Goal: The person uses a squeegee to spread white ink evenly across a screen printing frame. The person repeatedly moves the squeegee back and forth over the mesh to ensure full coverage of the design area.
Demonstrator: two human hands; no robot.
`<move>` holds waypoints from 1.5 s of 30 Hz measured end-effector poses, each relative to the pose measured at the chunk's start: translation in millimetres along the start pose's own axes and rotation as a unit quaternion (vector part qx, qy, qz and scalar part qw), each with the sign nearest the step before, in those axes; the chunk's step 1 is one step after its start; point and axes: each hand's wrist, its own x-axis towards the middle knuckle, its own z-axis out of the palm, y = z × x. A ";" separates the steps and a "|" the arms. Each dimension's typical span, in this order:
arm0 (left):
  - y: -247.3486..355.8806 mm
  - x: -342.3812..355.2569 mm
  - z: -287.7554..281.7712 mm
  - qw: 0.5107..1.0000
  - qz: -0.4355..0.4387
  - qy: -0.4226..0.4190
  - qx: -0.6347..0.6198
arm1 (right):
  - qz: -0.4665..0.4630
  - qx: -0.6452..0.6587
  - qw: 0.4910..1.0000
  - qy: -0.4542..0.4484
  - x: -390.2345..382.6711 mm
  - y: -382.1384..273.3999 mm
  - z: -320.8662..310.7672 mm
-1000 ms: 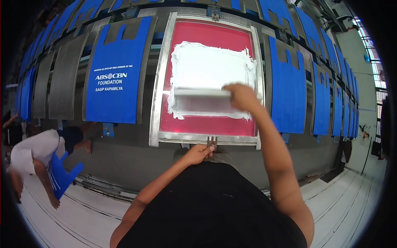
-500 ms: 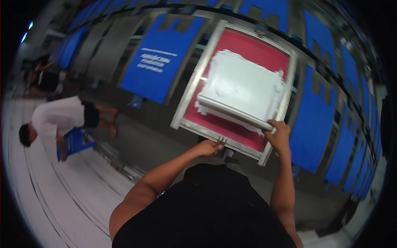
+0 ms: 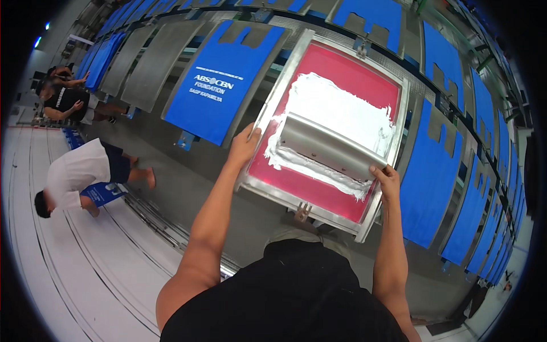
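Head view: screen frame [image 3: 367,222], pale metal w/ red mesh [image 3: 339,205], sits aslant in front of the wearer's black top [image 3: 290,285]. White ink [image 3: 342,105] covers the mesh's middle in a ragged-edged patch, thinner twd the frame's near edge. Metal squeegee [image 3: 333,149] rests across the patch's near half, one end nr the frame's L edge, the other nr its R edge. R hand [image 3: 387,181] grips the squeegee's R end, thumb on top. L hand [image 3: 245,144] touches the frame's L edge, below its midpoint; whether the fingers are closed round it, can't tell. Metal clamp [image 3: 303,212] at the frame's near edge, approx. mid-length; hinge bracket [image 3: 362,47] at the far edge. Blue bag w/ white print [image 3: 219,97] lies flat on a grey board beyond the L edge; plain blue bag [image 3: 430,182] beyond the R edge. Far L: co-worker in white shirt [image 3: 80,168], bent over, w/ blue cloth piece [image 3: 105,194] below; another person in black [image 3: 65,101] behind.
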 end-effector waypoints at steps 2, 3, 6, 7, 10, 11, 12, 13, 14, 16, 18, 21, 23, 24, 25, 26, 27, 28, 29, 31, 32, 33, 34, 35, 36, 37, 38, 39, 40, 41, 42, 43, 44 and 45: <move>10.0 -24.5 1.1 1.000 -0.011 -0.005 0.010 | -0.001 -0.023 1.000 -0.007 -5.8 1.0 -11.8; 0.1 -24.6 7.2 1.000 -0.003 0.006 0.022 | -0.006 -0.035 0.999 -0.004 -3.1 4.2 -12.9; -45.7 -10.5 33.2 0.994 0.037 -0.017 -0.098 | -0.005 -0.068 0.997 0.036 4.2 17.2 -7.2; -63.7 -4.1 47.3 0.993 0.035 -0.025 -0.113 | -0.007 -0.076 0.996 0.047 4.8 15.5 -0.6; -91.5 11.5 61.9 0.991 0.031 -0.047 -0.119 | -0.011 -0.067 0.996 0.064 1.3 28.3 -1.5; -87.4 11.5 63.6 0.992 0.040 -0.054 -0.105 | -0.012 -0.061 0.996 0.062 -1.7 28.5 -2.9; -83.8 12.0 63.8 0.993 0.048 -0.059 -0.092 | -0.010 -0.069 0.995 0.070 -5.6 29.0 -5.0; -78.3 9.9 62.2 0.994 0.046 -0.059 -0.084 | -0.008 -0.063 0.995 0.073 -6.6 30.5 -7.3; -73.1 7.5 62.5 0.994 0.044 -0.057 -0.077 | -0.006 -0.058 0.996 0.074 -6.3 32.4 -9.8; -70.0 5.7 61.4 0.996 0.039 -0.043 -0.063 | -0.010 -0.050 0.996 0.075 -2.3 35.2 -9.0; -76.1 4.7 55.4 0.998 0.033 -0.021 -0.050 | -0.013 -0.061 0.997 0.048 9.0 33.6 -7.3; -59.5 4.3 45.9 0.998 0.002 -0.040 -0.040 | 0.001 -0.065 0.997 0.036 13.5 30.4 -6.2; -68.6 6.7 45.5 0.999 -0.004 -0.021 -0.036 | -0.002 -0.072 0.997 0.028 15.8 29.6 -6.9; -71.7 9.4 46.6 0.999 0.003 -0.016 -0.030 | -0.001 -0.068 0.997 0.022 19.3 32.6 -10.6; -73.6 8.8 47.1 1.000 0.006 -0.016 -0.023 | -0.005 -0.073 0.997 0.031 18.9 35.7 -11.6; -74.0 6.0 55.4 1.000 0.000 -0.025 -0.015 | -0.003 -0.086 0.996 0.039 20.0 39.6 -16.6; -74.4 11.0 63.9 1.000 0.002 -0.020 0.008 | 0.000 -0.098 0.994 0.049 23.7 42.9 -22.5; -80.8 11.1 65.1 0.999 -0.005 -0.017 0.036 | 0.015 -0.130 0.990 0.042 27.3 41.7 -23.5; -82.5 9.6 65.2 0.999 -0.014 -0.007 0.032 | 0.036 -0.164 0.985 0.032 29.7 42.3 -23.5; -68.3 5.7 62.5 0.999 -0.014 -0.019 0.037 | 0.014 -0.108 0.994 0.028 35.4 55.5 -23.8; -77.3 3.0 59.4 0.999 -0.041 -0.020 -0.019 | 0.014 -0.091 0.996 0.012 32.2 54.6 -14.5; -80.5 8.0 59.5 0.995 -0.054 -0.017 -0.084 | 0.001 -0.076 0.997 0.004 35.6 48.3 -8.5; -79.0 12.0 66.8 0.995 -0.050 -0.021 -0.089 | -0.007 -0.077 0.997 0.009 35.2 57.3 -14.3; -78.1 14.0 72.5 0.994 -0.047 -0.023 -0.093 | -0.006 -0.082 0.997 0.013 35.2 63.3 -22.8; -77.8 13.1 79.2 0.994 -0.043 -0.023 -0.099 | -0.006 -0.087 0.996 0.015 34.6 68.5 -30.7; -79.5 14.4 79.0 0.995 -0.040 -0.025 -0.086 | -0.006 -0.089 0.996 0.015 34.0 69.7 -28.9; -81.3 15.1 78.2 0.996 -0.037 -0.027 -0.074 | -0.003 -0.086 0.996 0.009 31.7 69.7 -28.4; -83.3 15.3 76.6 0.997 -0.033 -0.027 -0.061 | -0.003 -0.080 0.997 0.010 30.4 70.1 -25.6; -85.7 16.3 76.7 0.997 -0.034 -0.030 -0.067 | -0.004 -0.075 0.997 0.014 29.5 69.6 -25.2; -88.0 16.5 76.9 0.996 -0.034 -0.032 -0.072 | -0.006 -0.069 0.997 0.017 29.0 68.7 -24.6; -90.0 16.6 77.1 0.996 -0.033 -0.034 -0.077 | -0.006 -0.070 0.997 0.014 29.0 67.9 -22.8; -98.1 16.6 78.8 0.998 -0.023 -0.029 -0.052 | -0.007 -0.073 0.997 0.010 30.9 69.3 -22.5; -104.8 18.9 79.8 0.999 -0.012 -0.022 -0.026 | -0.010 -0.075 0.997 0.004 33.8 69.3 -22.0; -110.7 22.8 79.7 1.000 -0.001 -0.014 0.000 | -0.013 -0.086 0.996 -0.003 34.0 69.6 -22.0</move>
